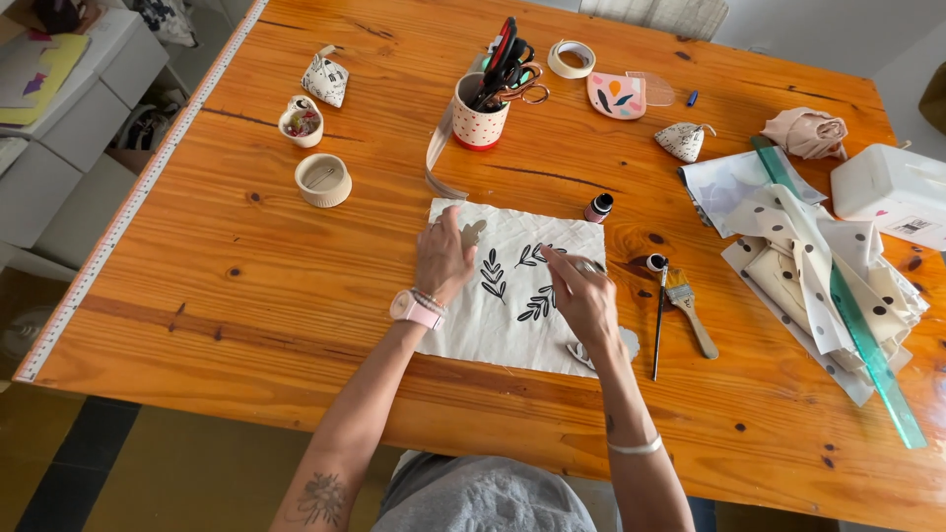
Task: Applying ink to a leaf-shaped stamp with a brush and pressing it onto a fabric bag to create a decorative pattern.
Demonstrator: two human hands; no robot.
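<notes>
I looked down on a wooden table. In front of me lay a white cloth, already carrying three black leaf sprigs. My left hand rested flat and open on the cloth's upper left part, fingers spread, pinning it down just beside a small pale leaf-shaped piece. My right hand was closed in a pinch around a thin brush, its tip lying near the topmost sprig.

To the right of the cloth stood a small ink bottle and an open cap, with a dark-handled brush and a wider flat brush beside them. Further right lay a heap of dotted fabric under a green ruler. A spotted cup of scissors stood behind.

Doing this well, I judged, meant keeping the left palm pressing firmly so the cloth did not creep, holding the brush lightly, and keeping the right wrist off the wet sprigs.
</notes>
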